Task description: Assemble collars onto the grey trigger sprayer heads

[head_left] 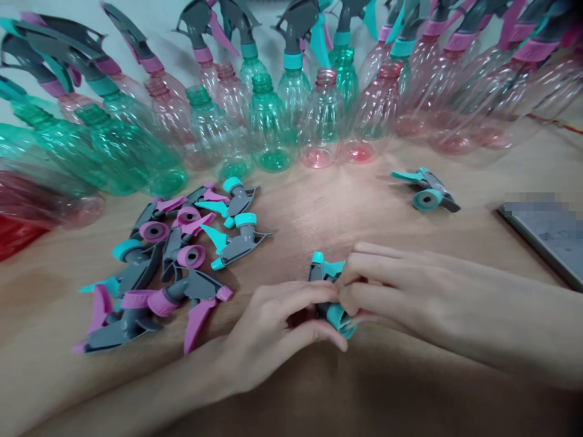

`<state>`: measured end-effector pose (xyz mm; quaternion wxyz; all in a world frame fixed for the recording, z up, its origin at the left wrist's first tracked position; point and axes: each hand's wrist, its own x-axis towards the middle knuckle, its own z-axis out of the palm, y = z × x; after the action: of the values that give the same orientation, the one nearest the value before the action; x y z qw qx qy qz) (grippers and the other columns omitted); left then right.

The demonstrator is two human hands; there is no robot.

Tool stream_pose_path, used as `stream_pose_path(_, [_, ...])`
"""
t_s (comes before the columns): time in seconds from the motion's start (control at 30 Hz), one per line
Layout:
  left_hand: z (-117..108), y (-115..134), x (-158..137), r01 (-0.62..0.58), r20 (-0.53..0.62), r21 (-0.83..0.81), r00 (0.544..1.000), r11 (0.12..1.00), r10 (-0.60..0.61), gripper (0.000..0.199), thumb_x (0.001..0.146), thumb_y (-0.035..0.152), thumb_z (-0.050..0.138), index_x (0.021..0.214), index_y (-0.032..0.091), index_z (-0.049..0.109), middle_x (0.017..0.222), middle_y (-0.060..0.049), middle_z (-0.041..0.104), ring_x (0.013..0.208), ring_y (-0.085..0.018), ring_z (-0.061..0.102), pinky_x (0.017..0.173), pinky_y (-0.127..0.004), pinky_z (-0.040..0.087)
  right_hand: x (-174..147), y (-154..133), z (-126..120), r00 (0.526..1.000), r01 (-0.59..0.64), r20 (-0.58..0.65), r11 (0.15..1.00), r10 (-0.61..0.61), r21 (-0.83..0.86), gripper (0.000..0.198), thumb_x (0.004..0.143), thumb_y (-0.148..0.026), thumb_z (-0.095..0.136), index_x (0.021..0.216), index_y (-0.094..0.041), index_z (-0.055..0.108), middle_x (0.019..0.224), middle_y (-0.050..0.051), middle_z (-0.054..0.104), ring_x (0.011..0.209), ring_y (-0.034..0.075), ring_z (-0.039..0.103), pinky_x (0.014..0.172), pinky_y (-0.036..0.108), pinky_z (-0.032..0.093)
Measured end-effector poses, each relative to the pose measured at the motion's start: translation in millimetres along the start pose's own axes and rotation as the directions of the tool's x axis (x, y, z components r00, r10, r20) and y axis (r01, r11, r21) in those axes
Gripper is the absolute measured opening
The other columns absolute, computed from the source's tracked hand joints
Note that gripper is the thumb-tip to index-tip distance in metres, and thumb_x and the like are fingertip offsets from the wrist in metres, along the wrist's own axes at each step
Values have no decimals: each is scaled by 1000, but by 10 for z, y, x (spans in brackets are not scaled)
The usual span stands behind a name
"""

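Near the table's front edge, my left hand [273, 331] is closed around a grey and teal trigger spray head [336, 315], thumb below and fingers above. My right hand [392, 285] pinches the same spray head from the right, its fingertips bunched by the teal collar. The collar faces down toward me and the teal nozzle points away. My fingers cover much of the body, and any small part between the right fingertips is hidden. To the left lies a pile of loose spray heads [182, 288] in grey with pink or teal parts.
Another teal and grey spray head [427, 199] lies alone at the right. Beyond it rests a phone [546, 237]. Along the back stand several clear green bottles [273, 133] and pink bottles [321, 127], some fitted with spray heads. Something red [18, 237] lies at the left edge.
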<state>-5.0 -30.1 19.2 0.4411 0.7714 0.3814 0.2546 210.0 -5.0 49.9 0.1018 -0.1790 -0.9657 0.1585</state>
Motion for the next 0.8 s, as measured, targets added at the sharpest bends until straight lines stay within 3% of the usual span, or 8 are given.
stream_pose_path(0.33, [32,-84,-48,49,-57,-101,997,994,-55,25,78,17,74,102,25,72,95,3,74,69,-10,62,66,-19,48,-75,-48,-124,992,-121,41,987,117,106,32,99,-16,32,91,-16,63,92,7,60,81,19,56,69,31,48])
stream_pose_path(0.47, [51,-132,-26,88,-109,-233,987,968,-116,27,76,22,78,102,25,71,82,4,71,60,-9,55,57,-18,45,-147,-85,-190,972,-180,-143,981,189,71,26,98,-18,36,94,-21,62,94,3,59,80,15,57,68,25,45])
stream_pose_path(0.63, [62,-140,-15,90,-161,-373,974,923,-160,29,73,23,80,100,25,68,91,2,68,69,-10,59,59,-20,47,-85,-90,-177,955,-155,-251,988,157,25,29,98,-17,37,90,-18,64,91,4,63,80,14,61,66,23,46])
stream_pose_path(0.73, [63,-137,-42,81,-157,-369,977,926,-148,31,75,26,79,102,26,65,103,0,68,73,-12,62,59,-21,50,-16,-75,-146,959,-107,-271,993,88,-57,32,97,-14,37,86,-14,67,86,7,66,72,15,62,60,26,48])
stream_pose_path(0.8, [63,-133,-61,84,-142,-361,979,929,-144,31,77,27,77,104,26,64,98,0,70,66,-11,62,56,-21,50,3,-69,-120,961,-65,-274,993,37,-94,35,96,-12,36,83,-12,68,83,9,67,68,16,62,57,27,48])
